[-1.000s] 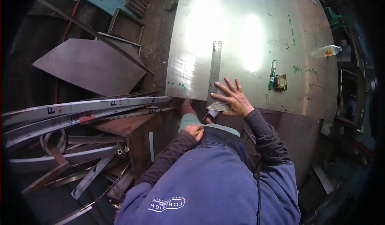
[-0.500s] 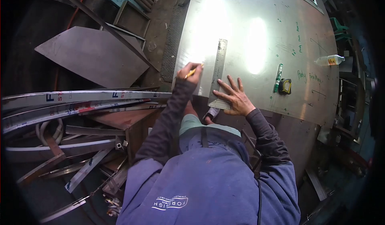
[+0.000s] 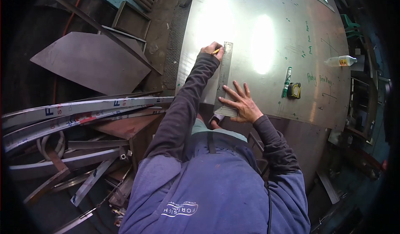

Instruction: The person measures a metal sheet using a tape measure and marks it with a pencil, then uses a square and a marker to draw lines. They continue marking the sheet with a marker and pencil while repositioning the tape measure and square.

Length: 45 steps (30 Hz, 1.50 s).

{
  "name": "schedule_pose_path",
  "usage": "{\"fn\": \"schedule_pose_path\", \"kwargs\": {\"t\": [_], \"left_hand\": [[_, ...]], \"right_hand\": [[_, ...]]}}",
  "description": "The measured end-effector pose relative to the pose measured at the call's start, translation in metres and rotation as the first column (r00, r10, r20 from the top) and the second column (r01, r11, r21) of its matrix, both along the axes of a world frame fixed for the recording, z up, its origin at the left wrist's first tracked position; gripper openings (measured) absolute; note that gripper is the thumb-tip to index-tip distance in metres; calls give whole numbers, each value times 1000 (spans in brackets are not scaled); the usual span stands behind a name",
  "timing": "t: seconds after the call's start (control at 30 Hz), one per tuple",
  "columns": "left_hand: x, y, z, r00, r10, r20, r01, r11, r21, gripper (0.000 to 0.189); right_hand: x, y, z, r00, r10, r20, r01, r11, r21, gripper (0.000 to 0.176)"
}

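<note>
My left hand (image 3: 212, 51) is closed round a yellow pencil (image 3: 216, 51), its tip at the left edge of a steel square, near the far end of the blade (image 3: 226, 63). The square lies on a large sheet of shiny metal (image 3: 258, 94), its thicker stock (image 3: 226, 111) by the near edge. My right hand (image 3: 243, 102) lies palm down with fingers spread, fingertips touching the square's blade and stock. To its right, a green marker (image 3: 287, 82) lies beside a black and yellow tape measure (image 3: 294, 90).
A clear bottle (image 3: 341, 61) lies near the sheet's right edge. Green handwriting and small marks dot the metal. On the left are a cut metal plate (image 3: 89, 63), long film-covered strips (image 3: 83, 109) and piled scrap. A green plastic object (image 3: 351, 25) stands at the far right.
My left hand has moved up and right with the pencil, from left of the square to its blade. My right hand stays on the square. The view has shifted slightly.
</note>
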<state>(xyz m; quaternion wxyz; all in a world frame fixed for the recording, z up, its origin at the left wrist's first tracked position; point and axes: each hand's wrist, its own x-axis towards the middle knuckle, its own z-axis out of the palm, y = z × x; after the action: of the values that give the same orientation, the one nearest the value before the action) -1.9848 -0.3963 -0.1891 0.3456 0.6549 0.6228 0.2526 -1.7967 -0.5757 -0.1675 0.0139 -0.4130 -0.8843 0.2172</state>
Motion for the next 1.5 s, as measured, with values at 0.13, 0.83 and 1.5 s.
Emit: {"fn": "schedule_pose_path", "kwargs": {"t": [0.13,0.83,1.5], "left_hand": [[-1,-10,16,995,-59,-80,57,998,-29,27],[-145,-297,8,845,454,284,-385,883,-268,16],[-84,-46,8,959,110,263,-135,988,81,22]], "right_hand": [[0,0,0,1000,0,-3,0,1000,-10,103],[-45,10,0,998,37,-42,-37,999,19,100],[-65,18,1,999,25,-28,-25,1000,5,88]]}}
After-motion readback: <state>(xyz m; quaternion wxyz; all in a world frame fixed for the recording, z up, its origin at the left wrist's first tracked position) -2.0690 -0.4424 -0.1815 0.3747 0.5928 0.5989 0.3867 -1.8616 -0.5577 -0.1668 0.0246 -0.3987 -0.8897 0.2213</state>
